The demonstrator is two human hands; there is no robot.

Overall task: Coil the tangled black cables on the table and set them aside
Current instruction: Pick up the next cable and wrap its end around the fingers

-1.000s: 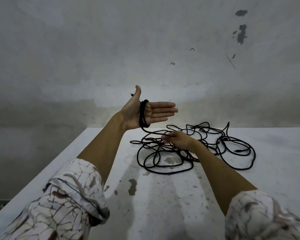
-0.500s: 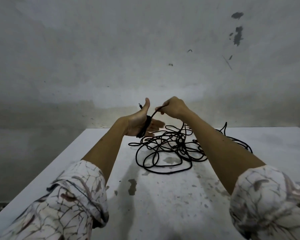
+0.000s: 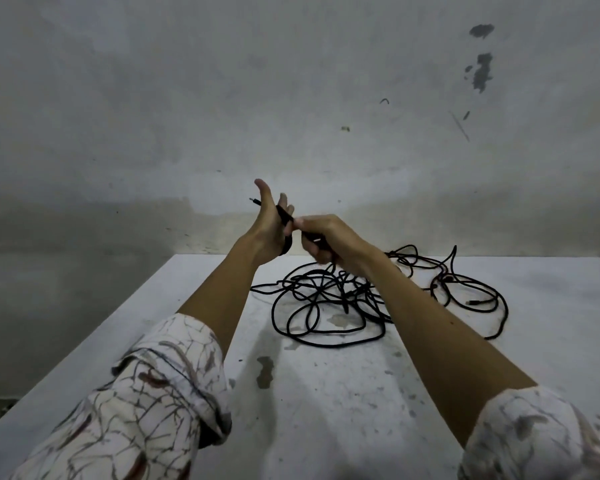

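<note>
Nearest the camera, 2 patterned sleeves (image 3: 146, 407), pushed up the forearms, both arms reaching forward over the bench (image 3: 326, 410). Bench top pale, with dark stains and specks below the arms. Left hand (image 3: 271, 226) raised upright, thumb up, fingers roughly straight and together, acting as the form for the coil: a few black turns (image 3: 286, 233) sit around the palm, and a small plug end (image 3: 255, 201) sticks out behind the thumb, on the far side of that hand. Right hand (image 3: 326, 240) just beside the left, touching or nearly so, fingers curled and pinching the cable where it leaves the turns; appears to be laying the next wrap across the left palm. Below and beyond the right hand, the tangled black cables (image 3: 361, 299) lie loose on the bench, many crossing loops, spreading away to the right of the right forearm, with what looks like a connector among the far loops. Cannot tell whether this is 1 cable or several. Judgement: early in the job. Only a few turns wound; most of the length is unwound and knotted-looking; nothing set aside yet. Beyond the bench, a bare stained wall (image 3: 291, 98).
</note>
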